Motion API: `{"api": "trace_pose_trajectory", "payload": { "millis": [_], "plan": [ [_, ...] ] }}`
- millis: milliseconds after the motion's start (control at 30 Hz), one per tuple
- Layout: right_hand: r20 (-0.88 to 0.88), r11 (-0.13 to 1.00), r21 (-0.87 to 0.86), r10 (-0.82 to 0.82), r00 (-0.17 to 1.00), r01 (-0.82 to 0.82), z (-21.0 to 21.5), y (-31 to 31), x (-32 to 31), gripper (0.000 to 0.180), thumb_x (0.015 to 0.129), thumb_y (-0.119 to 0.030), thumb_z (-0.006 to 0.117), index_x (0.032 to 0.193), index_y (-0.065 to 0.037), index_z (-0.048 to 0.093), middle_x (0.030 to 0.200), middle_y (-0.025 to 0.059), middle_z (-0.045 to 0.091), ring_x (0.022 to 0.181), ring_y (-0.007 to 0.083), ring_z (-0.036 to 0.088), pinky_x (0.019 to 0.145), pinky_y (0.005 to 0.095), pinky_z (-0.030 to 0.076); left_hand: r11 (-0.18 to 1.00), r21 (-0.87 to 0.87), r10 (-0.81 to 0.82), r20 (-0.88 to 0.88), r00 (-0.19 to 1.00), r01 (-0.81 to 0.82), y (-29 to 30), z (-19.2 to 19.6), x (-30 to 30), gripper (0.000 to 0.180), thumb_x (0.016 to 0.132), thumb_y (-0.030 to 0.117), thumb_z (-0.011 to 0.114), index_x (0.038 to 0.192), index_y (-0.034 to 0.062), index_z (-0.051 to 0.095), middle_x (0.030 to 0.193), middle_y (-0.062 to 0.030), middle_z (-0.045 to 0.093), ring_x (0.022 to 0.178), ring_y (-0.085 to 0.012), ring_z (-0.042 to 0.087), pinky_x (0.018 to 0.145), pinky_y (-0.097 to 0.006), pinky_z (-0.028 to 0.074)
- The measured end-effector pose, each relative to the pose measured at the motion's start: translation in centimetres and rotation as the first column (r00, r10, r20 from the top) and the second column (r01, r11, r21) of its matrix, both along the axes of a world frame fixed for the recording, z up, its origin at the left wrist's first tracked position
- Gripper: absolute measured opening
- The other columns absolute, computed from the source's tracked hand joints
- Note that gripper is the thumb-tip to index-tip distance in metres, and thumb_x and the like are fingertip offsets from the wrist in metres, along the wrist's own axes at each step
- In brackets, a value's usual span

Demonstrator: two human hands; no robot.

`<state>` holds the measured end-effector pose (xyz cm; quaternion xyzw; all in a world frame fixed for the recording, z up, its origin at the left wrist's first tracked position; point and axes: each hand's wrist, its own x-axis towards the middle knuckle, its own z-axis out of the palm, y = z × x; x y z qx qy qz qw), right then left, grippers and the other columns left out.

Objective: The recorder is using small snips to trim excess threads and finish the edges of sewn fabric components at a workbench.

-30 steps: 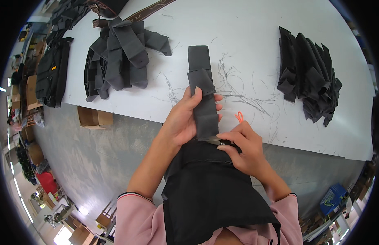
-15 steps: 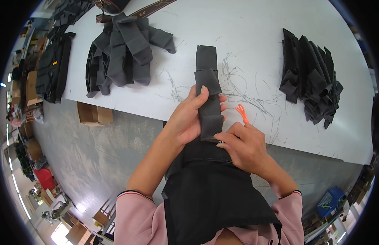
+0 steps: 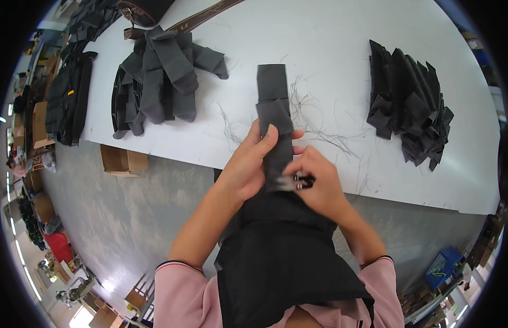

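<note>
My left hand (image 3: 247, 163) is closed around a dark grey fabric strip (image 3: 272, 82), thumb on top and fingertips showing at its far side. The strip is folded in overlapping sections and runs lengthwise away from me. In my right hand (image 3: 323, 183) is a pair of small thread snips (image 3: 303, 182) with a dark body. Their metal tips are smeared by motion and lie over the strip's near end. Whether the blades touch the cloth, I cannot tell.
On the white table (image 3: 319, 44) lie a pile of grey strips (image 3: 169, 71) at left and another pile of dark strips (image 3: 410, 104) at right. Loose thread ends (image 3: 325, 136) are scattered between. A cardboard box (image 3: 124, 161) stands below the table edge; a black bag (image 3: 68, 101) is far left.
My right hand has turned, and the snips now show over the strip's near end. The orange loop seen by this hand earlier is out of sight. My left hand keeps its hold.
</note>
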<state>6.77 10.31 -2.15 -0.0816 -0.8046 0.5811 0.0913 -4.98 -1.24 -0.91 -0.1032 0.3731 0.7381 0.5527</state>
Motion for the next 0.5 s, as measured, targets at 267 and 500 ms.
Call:
{"api": "trace_pose_trajectory", "payload": {
  "millis": [267,500],
  "plan": [
    [-0.102,0.879,0.46,0.191,0.976,-0.124,0.0,-2.6,2.9,0.037,0.053,0.001,0.065,0.088,-0.01,0.063,0.073,0.0029,0.05,0.058,0.0201,0.054,0.05,0.0301,0.043,0.981,-0.17,0.058,-0.222,0.973,-0.098,0.6,0.2,0.2,0.03,0.097,0.031,0.045,0.118,0.0103,0.04,0.108,-0.0116,0.061,0.08,-0.0164,0.061,0.061,-0.031,0.055],
    [-0.029,0.954,0.134,-0.267,0.963,0.268,2.3,-1.0,3.1,0.032,0.068,-0.005,0.072,0.098,-0.009,0.062,0.081,0.0069,0.053,0.061,0.02,0.054,0.053,0.0293,0.043,0.971,-0.202,0.061,-0.313,0.948,-0.129,0.2,0.6,0.3,0.03,0.097,0.03,0.044,0.117,0.0089,0.04,0.103,-0.0125,0.062,0.07,-0.0166,0.062,0.057,-0.029,0.053]
  ]
}}
